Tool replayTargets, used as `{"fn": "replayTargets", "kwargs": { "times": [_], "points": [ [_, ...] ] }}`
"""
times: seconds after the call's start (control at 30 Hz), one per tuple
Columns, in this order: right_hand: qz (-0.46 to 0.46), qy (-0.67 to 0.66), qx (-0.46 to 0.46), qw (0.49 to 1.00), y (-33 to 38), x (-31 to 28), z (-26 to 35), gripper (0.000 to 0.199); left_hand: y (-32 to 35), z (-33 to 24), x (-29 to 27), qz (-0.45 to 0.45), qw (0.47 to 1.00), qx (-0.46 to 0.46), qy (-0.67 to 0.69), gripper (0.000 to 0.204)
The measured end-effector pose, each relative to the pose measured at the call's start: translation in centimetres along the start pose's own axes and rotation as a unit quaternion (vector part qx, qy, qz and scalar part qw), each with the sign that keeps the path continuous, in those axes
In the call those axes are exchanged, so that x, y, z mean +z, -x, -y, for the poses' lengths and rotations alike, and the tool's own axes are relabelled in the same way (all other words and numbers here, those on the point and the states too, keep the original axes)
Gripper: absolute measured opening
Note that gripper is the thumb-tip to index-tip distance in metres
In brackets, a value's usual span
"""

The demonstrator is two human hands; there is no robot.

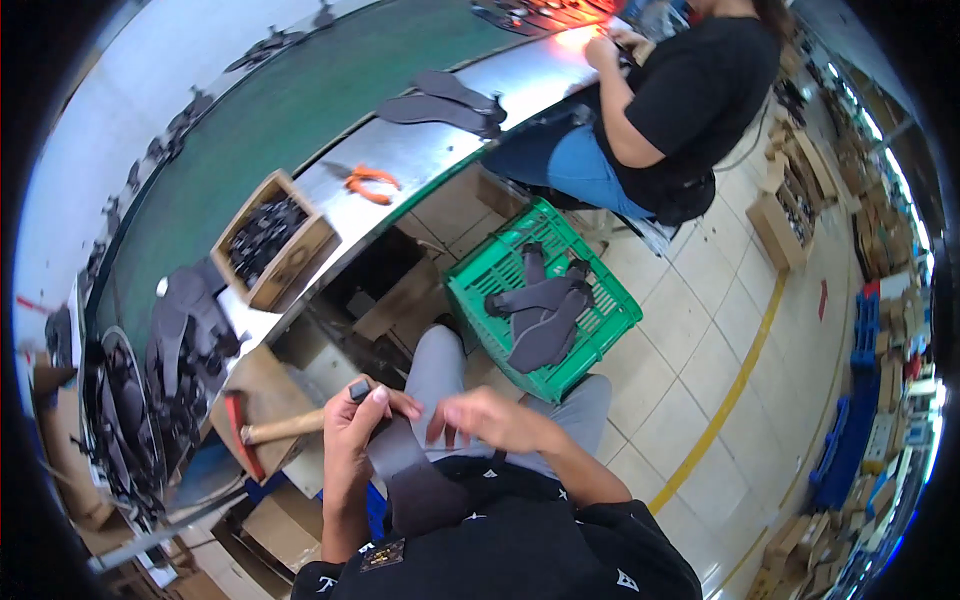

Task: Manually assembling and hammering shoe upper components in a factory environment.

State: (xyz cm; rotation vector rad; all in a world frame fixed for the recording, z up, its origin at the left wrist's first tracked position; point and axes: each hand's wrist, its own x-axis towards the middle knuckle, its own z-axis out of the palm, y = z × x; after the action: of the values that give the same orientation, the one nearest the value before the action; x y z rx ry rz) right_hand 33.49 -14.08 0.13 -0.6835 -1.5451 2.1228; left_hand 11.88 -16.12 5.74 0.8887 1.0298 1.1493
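My left hand (354, 428) is closed around one end of a dark grey sandal sole (408, 478), which hangs down in front of my black shirt. A small black piece, perhaps its strap, sticks up by the thumb. Just left of that hand lies a hammer (285, 428) with a red head and wooden handle, over a wooden block (268, 385). The handle's end reaches the left hand; whether the hand touches it is hidden. My right hand (505, 422), slightly blurred, is over my lap to the right of the sole, fingers apart and holding nothing I can see.
A green crate (610, 310) with several sandal soles stands ahead on the floor. On the metal-edged bench are a wooden box (310, 250) of small black parts, orange-handled pliers (372, 183) and more soles (440, 105). A co-worker (690, 100) sits at the far right.
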Motion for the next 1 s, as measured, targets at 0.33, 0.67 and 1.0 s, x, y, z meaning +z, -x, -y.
{"fn": "replayTargets", "kwargs": {
  "times": [0.33, 0.67, 1.0],
  "points": [
    [-0.144, -0.082, -0.087, 0.982, 6.6, -8.1, 2.5, 0.036, -13.1, 3.7, 12.1, 0.106, 0.965, -0.231, -0.069, 0.019],
    [-0.148, -0.144, -0.073, 0.976, 9.2, -10.4, 5.8, 0.035, -15.8, 1.7, 17.1, 0.089, 0.913, -0.399, -0.005, 0.020],
    [-0.459, -0.055, -0.077, 0.883, 5.7, -0.5, 1.3, 0.029, -6.6, 3.3, 9.0, 0.156, 0.953, -0.257, 0.024, 0.059]
  ]
}}
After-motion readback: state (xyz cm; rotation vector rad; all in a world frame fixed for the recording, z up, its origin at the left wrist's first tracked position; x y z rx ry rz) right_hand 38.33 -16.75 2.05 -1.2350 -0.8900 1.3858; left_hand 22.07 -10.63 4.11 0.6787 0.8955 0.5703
